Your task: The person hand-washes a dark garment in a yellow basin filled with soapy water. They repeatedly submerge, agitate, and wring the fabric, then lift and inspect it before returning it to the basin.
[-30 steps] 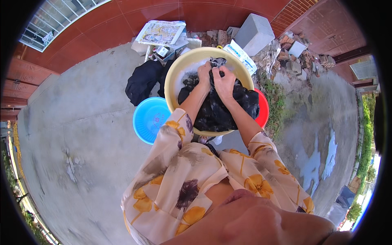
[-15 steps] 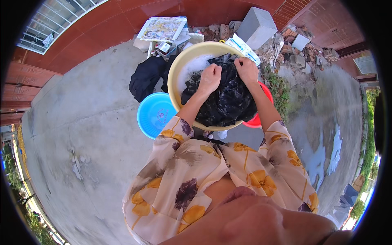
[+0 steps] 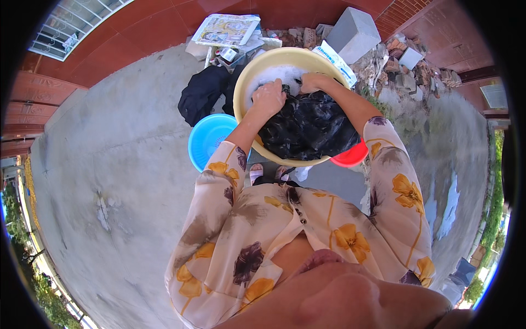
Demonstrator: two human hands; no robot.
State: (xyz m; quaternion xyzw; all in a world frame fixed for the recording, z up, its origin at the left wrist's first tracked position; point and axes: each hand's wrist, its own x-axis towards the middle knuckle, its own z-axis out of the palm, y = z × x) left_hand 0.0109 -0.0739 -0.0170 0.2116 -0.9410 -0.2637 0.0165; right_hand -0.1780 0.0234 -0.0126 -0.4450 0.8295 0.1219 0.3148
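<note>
A wet black garment [image 3: 309,126] fills most of a large cream basin [image 3: 239,93], with white suds [image 3: 276,74] on the water at its far left. My left hand [image 3: 269,97] is closed on the cloth at the basin's left side. Toward the far side, my right hand [image 3: 313,83] grips the garment too, its fingertips partly hidden by the cloth. The garment spreads from both hands toward the near right rim. Its exact kind cannot be made out.
Left of the basin are a blue basin [image 3: 204,143] and a dark heap of cloth [image 3: 201,96]. A red basin [image 3: 350,156] shows under the right rim. Behind are a white-and-blue packet [image 3: 335,61], a concrete block [image 3: 353,34] and broken bricks [image 3: 402,60].
My hands have shifted left across the basin, the right one reaching farther over toward the suds. The black garment has been pulled along and now lies more toward the near right.
</note>
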